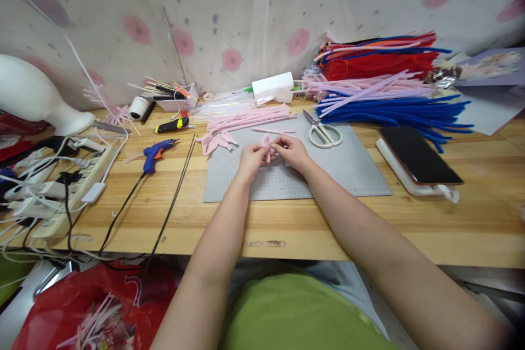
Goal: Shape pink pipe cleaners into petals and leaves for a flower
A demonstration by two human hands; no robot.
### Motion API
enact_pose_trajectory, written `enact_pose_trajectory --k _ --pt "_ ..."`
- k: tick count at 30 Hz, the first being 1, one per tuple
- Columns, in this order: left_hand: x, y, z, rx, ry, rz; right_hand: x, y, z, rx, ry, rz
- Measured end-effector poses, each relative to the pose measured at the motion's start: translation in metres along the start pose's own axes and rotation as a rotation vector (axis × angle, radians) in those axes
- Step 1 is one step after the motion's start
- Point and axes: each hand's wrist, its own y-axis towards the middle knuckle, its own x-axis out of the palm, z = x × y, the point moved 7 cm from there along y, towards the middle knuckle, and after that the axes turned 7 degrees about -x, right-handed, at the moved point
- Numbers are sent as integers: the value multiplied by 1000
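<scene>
Both my hands meet over the grey cutting mat (348, 169) on the wooden table. My left hand (251, 156) and my right hand (289, 150) pinch a small bent pink pipe cleaner piece (266, 147) between their fingertips. Just left of them lie finished pink pipe cleaner shapes (215, 141). A bundle of straight pink pipe cleaners (250, 118) rests at the mat's far edge. White-handled scissors (324, 132) lie on the mat to the right of my hands.
Stacks of red, lilac and blue pipe cleaners (385, 87) fill the back right. A black phone (418, 154) lies right of the mat. A blue glue gun (157, 151), power strip (69, 186) and cables sit left. A red bag (82, 306) hangs below.
</scene>
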Motion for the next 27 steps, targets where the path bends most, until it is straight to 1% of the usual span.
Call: enact_pose_trajectory --k 4,6,11,17,24,27 --pt "2 1 -2 -12 4 -45 2 1 3 45 82 -12" --pt "3 2 -4 -20 4 -56 2 1 5 48 80 -11" --pt "2 3 -5 -22 -43 -32 -1 2 4 21 -34 42" --pt "2 4 -4 -27 -51 -36 -4 0 -6 -28 -181 63" --pt "3 5 -5 -14 -18 -88 -6 0 -10 -44 -194 56" --pt "3 3 -2 20 -29 -43 -7 0 -13 -63 -231 52"
